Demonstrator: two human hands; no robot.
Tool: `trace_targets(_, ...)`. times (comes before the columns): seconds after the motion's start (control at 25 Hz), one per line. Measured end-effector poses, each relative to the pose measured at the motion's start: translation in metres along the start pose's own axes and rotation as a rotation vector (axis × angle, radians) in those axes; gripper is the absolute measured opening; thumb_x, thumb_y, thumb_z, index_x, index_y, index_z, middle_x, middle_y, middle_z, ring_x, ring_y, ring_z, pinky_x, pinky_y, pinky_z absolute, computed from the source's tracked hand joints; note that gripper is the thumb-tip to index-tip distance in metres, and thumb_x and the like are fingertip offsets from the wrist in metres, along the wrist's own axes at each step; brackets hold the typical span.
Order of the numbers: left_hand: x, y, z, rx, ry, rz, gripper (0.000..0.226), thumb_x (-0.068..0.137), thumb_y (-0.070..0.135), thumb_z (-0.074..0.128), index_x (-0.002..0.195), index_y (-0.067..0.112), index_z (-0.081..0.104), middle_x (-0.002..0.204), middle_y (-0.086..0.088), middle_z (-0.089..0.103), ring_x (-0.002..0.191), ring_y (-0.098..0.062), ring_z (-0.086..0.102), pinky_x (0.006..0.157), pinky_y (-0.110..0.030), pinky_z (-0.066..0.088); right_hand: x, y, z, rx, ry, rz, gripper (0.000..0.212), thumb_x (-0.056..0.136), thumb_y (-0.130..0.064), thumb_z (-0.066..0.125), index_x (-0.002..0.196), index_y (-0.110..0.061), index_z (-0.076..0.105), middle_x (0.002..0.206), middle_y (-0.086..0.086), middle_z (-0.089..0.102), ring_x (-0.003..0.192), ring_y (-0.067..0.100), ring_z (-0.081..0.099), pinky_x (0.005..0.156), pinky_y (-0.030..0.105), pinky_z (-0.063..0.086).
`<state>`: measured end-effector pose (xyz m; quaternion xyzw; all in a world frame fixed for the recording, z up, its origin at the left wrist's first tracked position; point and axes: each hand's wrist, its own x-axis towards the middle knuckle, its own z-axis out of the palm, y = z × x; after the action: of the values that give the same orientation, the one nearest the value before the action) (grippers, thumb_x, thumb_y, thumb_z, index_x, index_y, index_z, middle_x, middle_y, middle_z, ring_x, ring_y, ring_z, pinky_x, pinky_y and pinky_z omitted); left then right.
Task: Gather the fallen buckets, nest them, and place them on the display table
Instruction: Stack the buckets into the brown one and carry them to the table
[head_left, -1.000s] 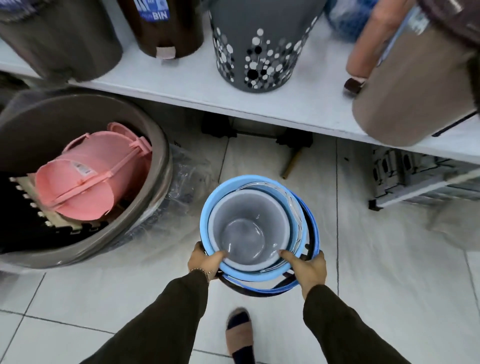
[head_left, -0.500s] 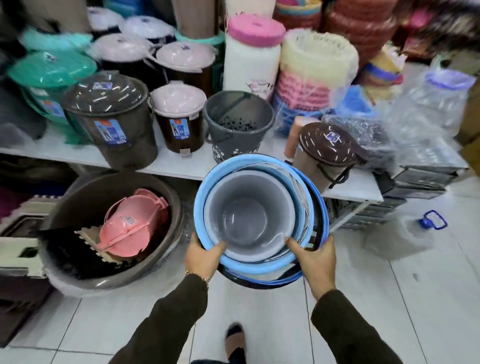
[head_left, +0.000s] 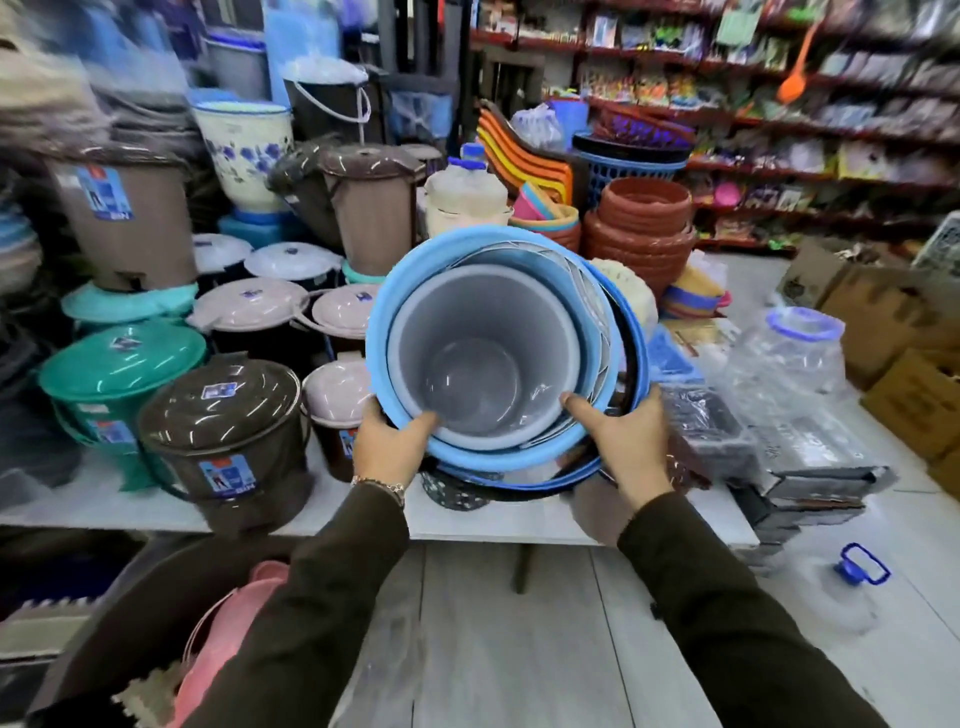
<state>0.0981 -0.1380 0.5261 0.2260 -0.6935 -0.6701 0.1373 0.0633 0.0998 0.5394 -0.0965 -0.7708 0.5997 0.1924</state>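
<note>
Stack: nested buckets (head_left: 506, 358) are held up in front of the chest, above the front edge of the display table (head_left: 467, 525), mouth tilted toward the camera.
Order: grey bucket (head_left: 480, 364) innermost, inside light blue bucket (head_left: 382, 322); dark blue rim (head_left: 636, 332) w/ black band is seen outermost at right & below.
L hand: left hand (head_left: 389, 447) is clamped on the near-left rim, thumb hooked over the light blue lip onto the grey rim.
R hand: right hand (head_left: 626, 447) is clamped on the near-right rim, thumb laid inside toward the grey wall, fingers hidden behind the stack.
Table: crowded w/ lidded bins; brown bin (head_left: 228, 441) is at front left, teal bin (head_left: 122, 379) just beside it further left.
Under table: pink bucket (head_left: 223, 639) is seen lying in a dark tub at lower left, partly hidden by the sleeve.
Floor: blue handle piece (head_left: 860, 564) lies at right, on clear plastic.
</note>
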Motion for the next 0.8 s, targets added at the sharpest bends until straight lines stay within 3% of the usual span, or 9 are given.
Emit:
trace_targets(0.12,0.084,0.015,0.016,0.046,-0.029,-0.05,0.057,0.061,0.032,0.075,0.113,0.011,0.063,0.1,-0.006,0.069,0.102,-0.031,0.067,0.096,-0.043,0.053,0.065,0.002,0.057,-0.04,-0.009,0.082,0.077,0.059,-0.038,0.093,0.12,-0.009,0.055,0.111,0.005,0.067,0.1,0.02,0.063,0.085,0.031,0.047)
trace_targets(0.24,0.165,0.003,0.037,0.07,-0.097,-0.197,0.068,0.054,0.032,0.072,0.116,0.007,0.062,0.111,-0.015,0.071,0.106,-0.036,0.067,0.098,-0.048,0.054,0.119,0.028,0.109,-0.126,-0.023,0.22,0.08,0.057,-0.045,0.091,0.116,-0.002,0.058,0.114,0.016,0.07,0.103,0.03,0.068,0.09,0.041,0.055)
trace_targets(0.32,0.206,-0.018,0.052,0.045,-0.147,-0.304,0.071,0.051,0.026,0.07,0.118,0.007,0.058,0.115,-0.02,0.069,0.109,-0.04,0.066,0.097,-0.054,0.054,0.139,0.05,0.134,-0.186,-0.005,0.293,0.084,0.058,-0.046,0.09,0.119,-0.001,0.055,0.118,0.018,0.069,0.106,0.031,0.067,0.093,0.04,0.053)
trace_targets(0.44,0.243,-0.058,0.069,0.047,-0.21,-0.426,0.065,0.05,0.019,0.069,0.113,0.01,0.055,0.119,-0.023,0.067,0.109,-0.042,0.067,0.096,-0.057,0.054,0.149,0.085,0.157,-0.214,-0.033,0.402,0.092,0.061,-0.041,0.092,0.13,0.0,0.047,0.129,0.018,0.065,0.115,0.031,0.064,0.097,0.034,0.05)
trace_targets(0.6,0.267,-0.107,0.081,0.189,-0.231,-0.56,0.065,0.047,0.022,0.069,0.11,0.013,0.06,0.119,-0.021,0.068,0.111,-0.04,0.065,0.097,-0.054,0.054,0.147,0.128,0.173,-0.263,-0.088,0.521,0.096,0.068,-0.036,0.09,0.14,0.003,0.038,0.141,0.02,0.055,0.127,0.034,0.057,0.109,0.042,0.044)
trace_targets(0.8,0.263,-0.134,0.086,0.572,-0.192,-0.562,0.083,0.066,0.036,0.08,0.141,0.019,0.049,0.141,-0.024,0.04,0.13,-0.041,0.042,0.114,-0.042,0.039,0.136,0.157,0.176,-0.332,-0.091,0.656,0.085,0.071,-0.024,0.09,0.135,0.002,0.04,0.137,0.022,0.058,0.123,0.034,0.058,0.104,0.038,0.046)
